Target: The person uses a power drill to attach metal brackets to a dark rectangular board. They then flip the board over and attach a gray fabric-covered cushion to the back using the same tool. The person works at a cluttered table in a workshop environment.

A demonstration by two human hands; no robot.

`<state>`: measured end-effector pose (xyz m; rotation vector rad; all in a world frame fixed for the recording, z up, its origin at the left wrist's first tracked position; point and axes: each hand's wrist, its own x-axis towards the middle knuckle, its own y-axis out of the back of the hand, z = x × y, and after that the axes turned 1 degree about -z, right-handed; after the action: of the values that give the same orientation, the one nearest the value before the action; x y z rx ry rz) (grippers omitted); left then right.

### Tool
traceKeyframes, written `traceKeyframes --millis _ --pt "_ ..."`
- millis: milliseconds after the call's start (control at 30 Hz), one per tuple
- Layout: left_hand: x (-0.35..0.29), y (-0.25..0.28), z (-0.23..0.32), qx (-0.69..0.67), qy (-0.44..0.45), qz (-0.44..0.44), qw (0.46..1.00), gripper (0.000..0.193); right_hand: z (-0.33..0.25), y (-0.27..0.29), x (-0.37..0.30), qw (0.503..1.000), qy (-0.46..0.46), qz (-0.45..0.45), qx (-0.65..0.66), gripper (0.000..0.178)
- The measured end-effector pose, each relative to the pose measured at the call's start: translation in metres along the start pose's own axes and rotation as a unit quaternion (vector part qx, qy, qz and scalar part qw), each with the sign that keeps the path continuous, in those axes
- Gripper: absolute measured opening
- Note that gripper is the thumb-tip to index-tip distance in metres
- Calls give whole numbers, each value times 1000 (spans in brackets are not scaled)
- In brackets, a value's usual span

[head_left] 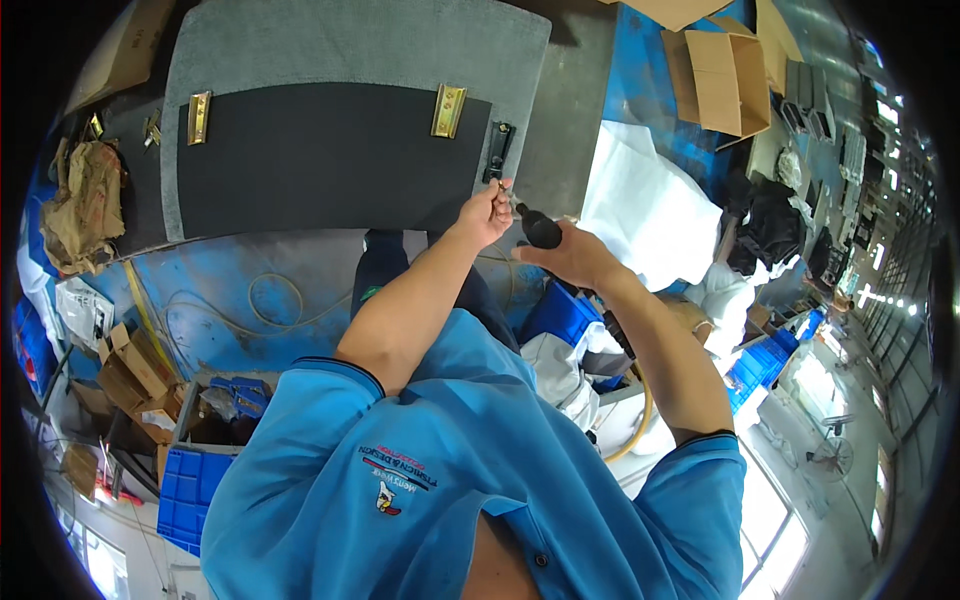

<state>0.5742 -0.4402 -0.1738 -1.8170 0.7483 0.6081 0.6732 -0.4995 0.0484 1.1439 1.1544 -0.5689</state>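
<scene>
Close to the right edge of a grey felt-covered panel (350, 45), my left hand (484, 217) is closed, thumb and fingertips pinching a small brass-coloured piece, probably a screw. Just beyond those fingertips, a narrow black fitting (498, 150) lies on the panel. My right hand (578, 257) wraps round a black power screwdriver (540, 228), its tip pointing toward my left hand. A black sheet (330, 160) covers the panel's near part and carries two gold-coloured metal brackets, a left bracket (199, 118) and a right bracket (449, 110).
A yellow hose (645, 425) hangs below my right forearm. Right of the bench are white sheeting (650, 205) and an open cardboard box (720, 85). Crumpled brown paper (88, 205) lies at the left. Blue bins, one bin (195, 495) at lower left, stand around me.
</scene>
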Motion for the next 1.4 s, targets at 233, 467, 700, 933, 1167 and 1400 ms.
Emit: traceKeyframes --millis 233,467,700,933,1167,1400 --pt "14 4 6 -80 -5 20 997 31 -25 9 21 998 -25 -25 -53 88" --pt "18 3 10 -71 13 51 996 30 -47 22 28 990 -68 -51 -111 79" --pt "27 6 15 -94 66 83 990 30 -73 21 39 971 -103 -64 -204 69" --pt "-13 12 -2 -7 79 -138 987 29 -63 30 47 979 -97 -94 -151 63" --pt "-42 -7 4 67 102 -182 976 32 -65 32 50 983 -62 -73 -157 61" --pt "-42 -13 -1 25 94 -151 984 26 -70 32 63 965 -67 -81 -240 58"
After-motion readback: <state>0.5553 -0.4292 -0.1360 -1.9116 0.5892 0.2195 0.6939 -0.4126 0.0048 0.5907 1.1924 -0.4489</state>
